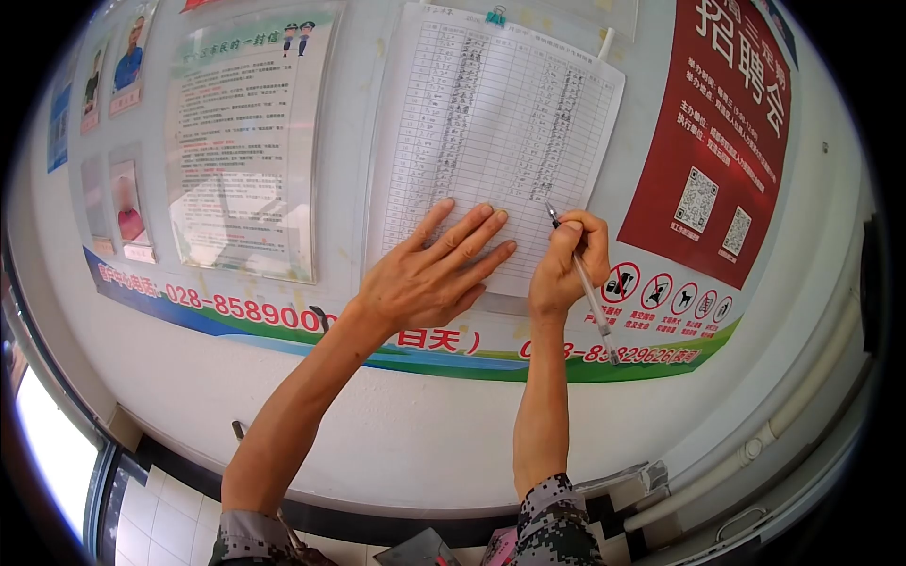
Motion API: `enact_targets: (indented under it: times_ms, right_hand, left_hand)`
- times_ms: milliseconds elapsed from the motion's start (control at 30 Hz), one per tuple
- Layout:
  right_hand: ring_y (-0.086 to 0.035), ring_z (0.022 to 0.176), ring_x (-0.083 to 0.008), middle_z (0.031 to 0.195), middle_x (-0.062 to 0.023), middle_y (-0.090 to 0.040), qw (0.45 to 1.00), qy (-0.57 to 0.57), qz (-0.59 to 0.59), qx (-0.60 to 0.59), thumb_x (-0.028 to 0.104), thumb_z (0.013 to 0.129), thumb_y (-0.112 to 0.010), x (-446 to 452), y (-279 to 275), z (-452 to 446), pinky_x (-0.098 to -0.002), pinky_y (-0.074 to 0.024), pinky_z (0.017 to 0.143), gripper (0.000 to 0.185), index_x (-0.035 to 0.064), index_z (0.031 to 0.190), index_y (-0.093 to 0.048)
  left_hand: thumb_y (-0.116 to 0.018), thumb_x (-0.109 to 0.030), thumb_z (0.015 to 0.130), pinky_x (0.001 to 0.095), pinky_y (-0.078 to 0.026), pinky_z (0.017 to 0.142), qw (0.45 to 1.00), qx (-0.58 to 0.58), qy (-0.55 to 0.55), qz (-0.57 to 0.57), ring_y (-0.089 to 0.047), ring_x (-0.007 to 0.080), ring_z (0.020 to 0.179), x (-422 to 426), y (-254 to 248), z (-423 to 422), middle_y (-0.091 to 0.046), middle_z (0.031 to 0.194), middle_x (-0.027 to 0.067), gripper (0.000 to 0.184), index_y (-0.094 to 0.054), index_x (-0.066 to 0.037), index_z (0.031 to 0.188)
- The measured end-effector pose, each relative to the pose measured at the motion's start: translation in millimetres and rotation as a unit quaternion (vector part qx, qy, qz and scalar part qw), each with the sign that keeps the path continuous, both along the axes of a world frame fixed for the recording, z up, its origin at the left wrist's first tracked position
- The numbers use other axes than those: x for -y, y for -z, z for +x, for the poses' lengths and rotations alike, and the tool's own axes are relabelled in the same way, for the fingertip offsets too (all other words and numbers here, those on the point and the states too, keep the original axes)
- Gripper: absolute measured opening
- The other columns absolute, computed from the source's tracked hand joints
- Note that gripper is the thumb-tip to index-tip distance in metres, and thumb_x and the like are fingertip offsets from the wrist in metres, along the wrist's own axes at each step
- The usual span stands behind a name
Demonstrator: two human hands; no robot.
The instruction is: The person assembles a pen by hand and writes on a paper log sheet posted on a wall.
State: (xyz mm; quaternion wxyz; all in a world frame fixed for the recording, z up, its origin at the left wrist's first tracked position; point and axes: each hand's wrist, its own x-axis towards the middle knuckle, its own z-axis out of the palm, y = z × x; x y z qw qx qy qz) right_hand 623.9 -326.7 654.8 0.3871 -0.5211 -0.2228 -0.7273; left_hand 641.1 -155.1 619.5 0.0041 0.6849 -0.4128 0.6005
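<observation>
Presses white ruled paper sheet (510, 123) to pale wall board (346, 123) with spread left hand (429, 272); grips clear-barrelled pen (592, 300) in right hand (566, 266), with upper rows (568, 94) handwritten, lower rows (526, 222) seemingly blank.

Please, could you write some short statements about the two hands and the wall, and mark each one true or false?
1. The bare right hand holds a slim pen with a clear barrel. True.
2. The bare left hand is closed in a fist. False: it rests with fingers spread on the white ruled paper form.
3. A small teal clip is at the form's top edge. True.
4. The dark red printed poster is left of the form. False: it is to the right.
5. The pen's writing end is near the bottom of a dark handwritten column. True.
</observation>
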Motion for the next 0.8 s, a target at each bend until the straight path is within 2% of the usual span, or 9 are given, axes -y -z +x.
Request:
enact_targets:
  times_ms: [800]
  right_hand:
    - [-0.041, 0.053, -0.0054, 0.066, -0.0009, -0.055, 1.0, 0.01, 0.003, 0.001, 0.001, 0.09, -0.053, -1.2, -0.5, -0.7, -0.0228, -0.0336, 0.048, 0.009, 0.0004, 0.083, -0.06]
  left_hand:
    - [-0.067, -0.034, 0.083, 0.0482, -0.02, 0.122, 1.0, 0.001, 0.0, 0.0, -0.035, 0.0213, 0.144, -0.3, -0.9, -0.7, -0.041, 0.153, 0.0061, 0.059, -0.054, -0.024, 0.139]
